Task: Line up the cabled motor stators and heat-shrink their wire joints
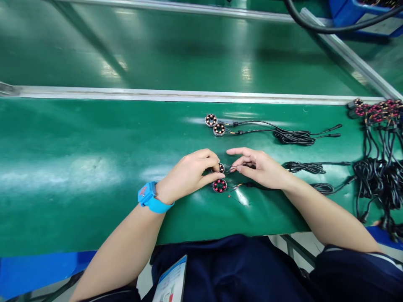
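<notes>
My left hand (pixel 192 170), with a blue wrist strap, is closed on the rim of a small motor stator (pixel 221 168) with copper coils, partly hidden by the fingers. Just to its right, my right hand (pixel 262 170) pinches the stator's thin lead wires (pixel 231 169) between thumb and fingers, the index finger stretched out above. Directly below lies a second stator (pixel 219 185) with red coils, its leads running right under my right hand. Farther back, two copper-coil stators (pixel 211 120) touch each other, and their black cables (pixel 294 136) are bundled to the right.
A heap of stators (pixel 379 111) with tangled black cables (pixel 378 180) fills the bench's right end. A metal rail (pixel 176 95) crosses behind the green mat (pixel 78 176). At the upper right are a blue bin (pixel 349 16) and a thick hanging black cable (pixel 327 29).
</notes>
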### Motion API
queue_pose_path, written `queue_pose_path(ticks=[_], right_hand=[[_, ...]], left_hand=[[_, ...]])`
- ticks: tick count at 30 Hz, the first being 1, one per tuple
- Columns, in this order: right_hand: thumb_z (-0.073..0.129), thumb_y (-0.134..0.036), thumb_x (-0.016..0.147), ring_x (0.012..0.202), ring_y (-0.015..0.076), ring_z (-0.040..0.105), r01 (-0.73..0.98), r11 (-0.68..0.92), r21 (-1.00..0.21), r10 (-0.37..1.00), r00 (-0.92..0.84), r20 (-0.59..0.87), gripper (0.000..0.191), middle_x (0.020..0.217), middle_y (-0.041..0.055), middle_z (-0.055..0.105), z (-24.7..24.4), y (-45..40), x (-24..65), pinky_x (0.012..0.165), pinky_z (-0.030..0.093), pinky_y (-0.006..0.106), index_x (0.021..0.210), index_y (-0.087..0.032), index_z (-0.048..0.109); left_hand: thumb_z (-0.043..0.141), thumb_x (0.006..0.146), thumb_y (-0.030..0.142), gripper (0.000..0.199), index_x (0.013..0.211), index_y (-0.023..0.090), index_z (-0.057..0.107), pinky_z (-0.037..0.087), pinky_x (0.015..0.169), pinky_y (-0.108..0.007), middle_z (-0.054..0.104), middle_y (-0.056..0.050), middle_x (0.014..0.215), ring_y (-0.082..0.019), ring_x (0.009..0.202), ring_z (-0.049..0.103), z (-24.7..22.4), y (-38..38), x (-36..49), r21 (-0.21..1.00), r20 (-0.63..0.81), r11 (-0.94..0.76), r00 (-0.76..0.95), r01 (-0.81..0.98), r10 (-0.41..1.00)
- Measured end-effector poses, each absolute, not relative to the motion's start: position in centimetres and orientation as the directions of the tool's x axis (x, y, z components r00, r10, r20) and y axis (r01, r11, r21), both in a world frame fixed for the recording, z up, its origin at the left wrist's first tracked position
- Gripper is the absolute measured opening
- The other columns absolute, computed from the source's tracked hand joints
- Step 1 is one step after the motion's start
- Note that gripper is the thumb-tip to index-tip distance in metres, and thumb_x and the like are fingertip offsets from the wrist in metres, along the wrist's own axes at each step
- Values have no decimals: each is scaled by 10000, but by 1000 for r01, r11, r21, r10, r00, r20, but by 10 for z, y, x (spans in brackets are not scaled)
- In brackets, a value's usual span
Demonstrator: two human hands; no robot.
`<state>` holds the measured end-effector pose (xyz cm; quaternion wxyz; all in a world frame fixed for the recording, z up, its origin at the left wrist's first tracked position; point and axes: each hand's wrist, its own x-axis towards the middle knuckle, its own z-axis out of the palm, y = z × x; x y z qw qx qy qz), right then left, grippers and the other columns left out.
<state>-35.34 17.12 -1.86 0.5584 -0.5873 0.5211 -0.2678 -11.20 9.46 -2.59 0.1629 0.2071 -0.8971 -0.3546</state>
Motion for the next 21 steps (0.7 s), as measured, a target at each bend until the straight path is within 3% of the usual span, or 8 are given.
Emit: queue_pose_path(ticks=[11, 17, 21], right_hand=[[592, -244, 928, 929, 168, 717, -333, 162, -929, -914, 304, -268, 502, 1001, 24, 755, -20, 172, -349, 780, 542, 283, 1416, -200, 483], [589, -219, 922, 978, 160, 704, -378, 115, -919, -908, 335, -251, 535, 1105, 32, 736, -13, 175, -356, 810, 546, 281, 1440, -226, 453], [543, -130, 902, 1076, 140, 668, -443, -7, -897, -918, 358, -170, 526, 1193, 24, 695, -7, 180, -365, 939, 544, 298, 1412, -246, 484]], left_hand=[[651, 968, 233, 42, 952, 206, 678, 486, 853, -304, 692, -9, 984, -165, 925, 640, -31, 106, -123, 655, 289, 720, -804, -230, -520], [668, 962, 331, 153, 1045, 203, 657, 492, 853, -300, 691, -17, 1039, -177, 959, 643, -24, 100, -115, 666, 187, 685, -822, -296, -537], [645, 974, 354, 153, 1057, 227, 656, 487, 807, -299, 707, 12, 1013, -177, 923, 651, -20, 99, -110, 665, 110, 669, -844, -330, -525]])
